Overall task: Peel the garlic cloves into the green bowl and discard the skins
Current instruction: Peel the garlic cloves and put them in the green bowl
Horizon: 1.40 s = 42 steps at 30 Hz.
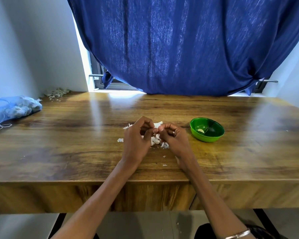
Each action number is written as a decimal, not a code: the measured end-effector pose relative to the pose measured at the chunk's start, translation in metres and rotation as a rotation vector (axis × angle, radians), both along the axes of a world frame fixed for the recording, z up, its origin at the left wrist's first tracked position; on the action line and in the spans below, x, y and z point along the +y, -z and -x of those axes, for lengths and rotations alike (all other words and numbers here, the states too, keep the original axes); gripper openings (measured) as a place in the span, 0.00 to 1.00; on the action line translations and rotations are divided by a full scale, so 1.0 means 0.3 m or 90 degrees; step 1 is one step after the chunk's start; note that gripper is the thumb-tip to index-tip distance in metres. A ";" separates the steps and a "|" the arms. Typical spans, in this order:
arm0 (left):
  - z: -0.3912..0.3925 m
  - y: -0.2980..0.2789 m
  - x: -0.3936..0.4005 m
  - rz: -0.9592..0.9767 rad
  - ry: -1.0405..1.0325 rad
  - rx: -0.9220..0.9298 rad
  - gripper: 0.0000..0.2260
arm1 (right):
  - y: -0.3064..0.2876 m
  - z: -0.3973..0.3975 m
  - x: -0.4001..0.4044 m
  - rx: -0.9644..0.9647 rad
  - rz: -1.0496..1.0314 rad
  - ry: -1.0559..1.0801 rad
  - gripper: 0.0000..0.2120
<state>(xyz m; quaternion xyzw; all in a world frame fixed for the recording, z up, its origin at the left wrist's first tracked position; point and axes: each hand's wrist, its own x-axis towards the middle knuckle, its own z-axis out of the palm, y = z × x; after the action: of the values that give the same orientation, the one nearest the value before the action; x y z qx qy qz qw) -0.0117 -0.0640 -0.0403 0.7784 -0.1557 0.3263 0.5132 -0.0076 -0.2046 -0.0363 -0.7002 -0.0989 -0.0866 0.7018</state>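
Note:
My left hand (138, 137) and my right hand (171, 135) meet fingertip to fingertip above the middle of the wooden table (76, 135). Both have curled fingers and pinch a small garlic clove (156, 130) between them; most of the clove is hidden. White garlic skins (155, 141) lie scattered under and around the hands. The green bowl (214, 137) stands just right of my right hand, with one peeled clove (201, 130) inside it.
A blue mesh bag of garlic (12, 109) lies at the table's left edge. A heap of dry skins (56, 93) sits in the far left corner. A blue curtain (188, 45) hangs behind the table. A few skin flakes (164, 165) lie near the front edge.

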 end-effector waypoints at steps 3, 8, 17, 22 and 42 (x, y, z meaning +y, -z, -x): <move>-0.005 -0.003 0.000 -0.027 -0.005 0.006 0.07 | 0.001 0.001 -0.002 0.011 -0.009 -0.002 0.06; 0.001 -0.007 0.004 0.012 0.050 0.033 0.08 | 0.013 -0.006 -0.004 0.018 0.003 -0.018 0.06; 0.001 -0.010 0.006 0.119 0.138 0.097 0.07 | 0.019 0.000 -0.010 0.011 -0.028 -0.011 0.05; 0.008 -0.021 0.007 0.111 0.176 0.118 0.06 | 0.011 0.006 -0.008 0.028 -0.053 -0.024 0.06; -0.028 0.003 -0.023 -0.103 0.015 -0.055 0.13 | -0.024 0.002 -0.017 0.194 -0.239 -0.094 0.08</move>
<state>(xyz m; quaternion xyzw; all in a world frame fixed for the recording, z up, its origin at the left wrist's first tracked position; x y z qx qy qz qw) -0.0034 -0.0711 -0.0412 0.8007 -0.2126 0.3399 0.4451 -0.0081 -0.2098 -0.0291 -0.5535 -0.0250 0.0543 0.8307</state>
